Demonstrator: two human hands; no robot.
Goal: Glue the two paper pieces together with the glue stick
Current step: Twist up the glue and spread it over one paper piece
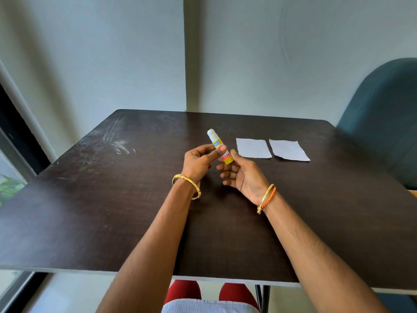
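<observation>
Holding the white-capped glue stick with yellow base and pink-yellow label (218, 147) above the dark brown wooden table (112, 199), mid-table, slightly left of the papers. Left hand (199, 162) closed around the stick's middle: thumb across the label on the near side, pink-painted nail up, fingers curled behind the barrel. Stick tilted, white cap up and far-left, yellow base down and near-right. Cap on.

Right hand (239, 172) loosely spread, palm facing left, fingers slightly curled and apart. Thumb just beside the stick's yellow base, seemingly touching it; cannot tell for sure whether contact or a small gap. Not clamped on anything.

Two pale white rectangular paper pieces lying flat on the table, far-right of the hands, side by side with a narrow gap between them, not overlapping. Left paper piece (253, 147) nearest the right hand's thumb, apart from it. Right paper piece (288, 150) further right, edges a bit skewed.

Gold bangle (187, 185) on the left wrist. Gold bangle plus orange braided band (266, 198) on the right wrist.

Whitish scuff marks (119, 141) on the table's far-left area. Dark teal upholstered chair (383, 123) at the table's far-right edge. Grey wall (112, 53) behind. Red trouser knees (185, 290) visible under the near table edge.
</observation>
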